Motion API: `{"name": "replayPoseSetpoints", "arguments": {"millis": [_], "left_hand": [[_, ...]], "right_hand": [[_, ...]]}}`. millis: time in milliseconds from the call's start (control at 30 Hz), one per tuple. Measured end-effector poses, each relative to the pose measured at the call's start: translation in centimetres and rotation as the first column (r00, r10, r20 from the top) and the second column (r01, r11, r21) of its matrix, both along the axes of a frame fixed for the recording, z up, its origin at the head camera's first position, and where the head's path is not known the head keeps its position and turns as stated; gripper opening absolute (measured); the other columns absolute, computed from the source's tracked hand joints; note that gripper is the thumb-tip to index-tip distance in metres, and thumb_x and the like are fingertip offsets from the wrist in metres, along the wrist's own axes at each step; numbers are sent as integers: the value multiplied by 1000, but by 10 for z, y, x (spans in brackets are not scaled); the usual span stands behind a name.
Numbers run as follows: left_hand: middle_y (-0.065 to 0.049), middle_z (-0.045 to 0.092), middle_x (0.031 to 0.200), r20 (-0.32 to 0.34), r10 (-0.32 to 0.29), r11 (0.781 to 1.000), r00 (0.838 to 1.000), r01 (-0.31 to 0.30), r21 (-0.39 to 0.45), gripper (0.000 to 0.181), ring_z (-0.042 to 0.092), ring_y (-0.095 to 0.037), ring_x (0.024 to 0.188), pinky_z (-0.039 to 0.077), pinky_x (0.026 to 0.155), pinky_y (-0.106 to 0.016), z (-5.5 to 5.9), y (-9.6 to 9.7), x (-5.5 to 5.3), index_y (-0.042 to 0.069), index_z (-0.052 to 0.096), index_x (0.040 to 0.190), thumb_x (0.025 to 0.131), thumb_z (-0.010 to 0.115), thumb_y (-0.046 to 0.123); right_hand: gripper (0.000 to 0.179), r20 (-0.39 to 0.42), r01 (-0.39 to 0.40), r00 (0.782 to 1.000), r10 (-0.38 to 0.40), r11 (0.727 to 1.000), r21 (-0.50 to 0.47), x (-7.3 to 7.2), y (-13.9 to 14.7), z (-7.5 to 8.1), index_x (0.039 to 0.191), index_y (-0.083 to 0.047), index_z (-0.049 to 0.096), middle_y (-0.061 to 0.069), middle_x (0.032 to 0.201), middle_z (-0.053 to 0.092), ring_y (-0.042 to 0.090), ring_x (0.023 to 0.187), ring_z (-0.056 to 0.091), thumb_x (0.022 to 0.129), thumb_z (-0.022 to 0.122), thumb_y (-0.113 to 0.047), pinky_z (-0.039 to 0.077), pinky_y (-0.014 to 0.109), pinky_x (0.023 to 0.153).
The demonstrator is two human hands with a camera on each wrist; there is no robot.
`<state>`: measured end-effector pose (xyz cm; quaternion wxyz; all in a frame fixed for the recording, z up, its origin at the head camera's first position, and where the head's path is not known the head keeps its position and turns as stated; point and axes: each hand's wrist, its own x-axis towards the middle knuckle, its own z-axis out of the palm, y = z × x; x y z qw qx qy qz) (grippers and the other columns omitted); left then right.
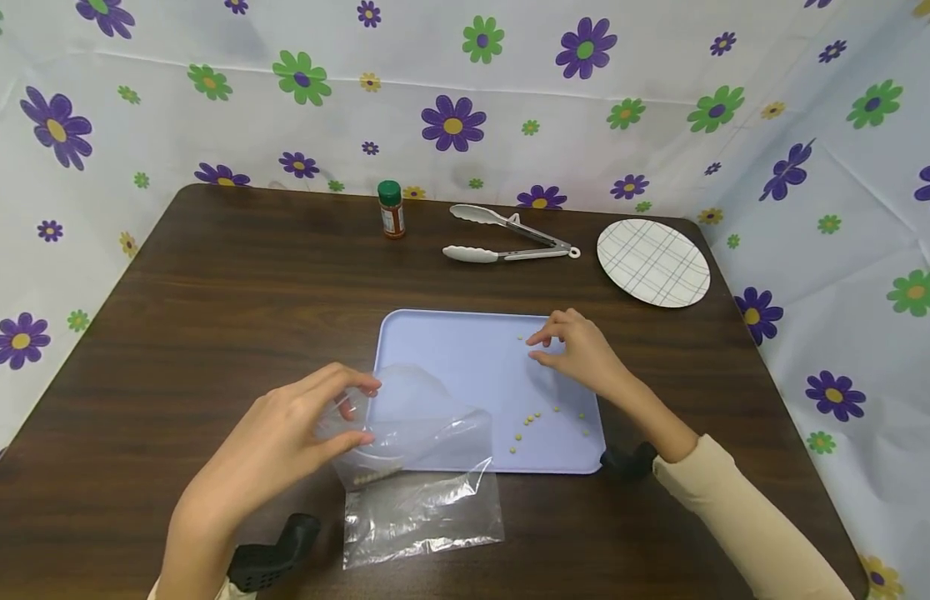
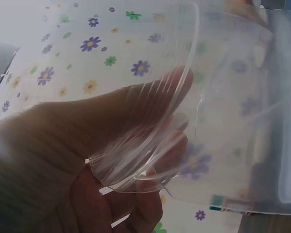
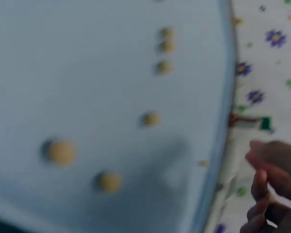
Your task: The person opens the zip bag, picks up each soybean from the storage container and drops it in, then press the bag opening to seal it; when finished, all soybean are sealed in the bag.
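A clear plastic zip bag [image 1: 435, 442] hangs from my left hand [image 1: 285, 433], its mouth spread wide; in the left wrist view, the plastic bunches between thumb and fingers. A few small pale pieces show in the bag's lower fold. The bag overlaps the left part of a light blue tray [image 1: 450, 350]. Over the tray's upper right corner is my right hand [image 1: 577, 350], fingers bent, with a gap between thumb and forefinger. One small round yellow piece [image 1: 520, 337] lies by those fingertips. Several more yellow balls [image 3: 61, 152] are scattered on the tray's right side.
A spice jar [image 1: 391, 212] with a green lid stands at the back of the dark wooden table [image 1: 210, 317]. Beside it are spread tongs [image 1: 540, 242], and a white plate [image 1: 652, 262] with a line pattern lies at the back right. A flowered curtain surrounds the table.
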<state>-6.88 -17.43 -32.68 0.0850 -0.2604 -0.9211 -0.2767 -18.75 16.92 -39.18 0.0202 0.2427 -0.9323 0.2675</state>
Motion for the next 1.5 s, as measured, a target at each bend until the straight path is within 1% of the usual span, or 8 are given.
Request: {"name": "replayPoseSetpoints", "arguments": {"millis": [67,167,500,667,867,1133,1367,1500], "left_hand": [[16,59,90,7,4,1000,1000,-4,1,47,42,5,62,34,52,-12,-1,-1,0,20,60,108,67,82,24],[16,59,92,16,12,1000,1000,-12,-1,47,43,5,62,34,52,-12,-1,-1,0,20,60,109,67,82,25],[15,62,97,14,26,1000,1000,-26,-4,47,48,5,67,35,54,-12,-3,-5,-1,19,61,108,67,81,26],[15,62,98,23,22,1000,1000,-22,-3,47,50,4,68,36,55,-13,-3,-3,-3,20,60,109,67,81,25],[17,61,98,19,16,1000,1000,-16,1,47,52,4,70,38,56,-13,-5,-3,-4,21,60,108,67,81,25],[18,61,97,8,8,1000,1000,-8,12,46,52,5,71,37,57,-12,-9,-3,-3,21,60,107,66,82,24],[17,62,98,6,14,1000,1000,-14,7,47,54,3,71,38,57,-12,-10,-3,-3,20,60,107,66,82,24],[17,62,97,8,18,1000,1000,-18,2,47,54,3,70,38,56,-13,-10,-3,-3,20,60,107,66,82,24]], "right_hand": [[16,26,69,997,-71,996,61,-15,10,-18,89,-6,74,4,77,60,21,76,48,75,76,-12,36,27,64],[17,39,141,989,-144,988,69,-31,21,-34,89,-4,74,7,77,62,21,73,47,74,76,-12,36,29,63],[14,62,185,980,-191,978,97,-47,34,-46,85,-4,74,8,74,63,22,73,49,75,75,-13,35,30,65],[13,70,142,986,-148,986,90,-39,56,-40,88,-3,73,7,73,61,16,65,44,78,72,-12,35,24,57],[14,118,67,990,-78,994,88,-18,74,-32,87,-2,72,4,72,60,9,60,42,75,75,-9,35,20,52],[27,141,-38,990,18,989,140,1,53,-38,90,-10,73,-2,79,63,11,70,47,68,81,-24,39,21,60],[15,137,-117,985,103,988,99,5,45,-45,84,-16,70,-8,77,63,6,70,49,72,78,-18,42,20,63],[19,155,-156,978,142,984,83,5,43,-45,91,-16,71,-9,78,62,7,71,50,73,77,-14,42,21,64]]}}
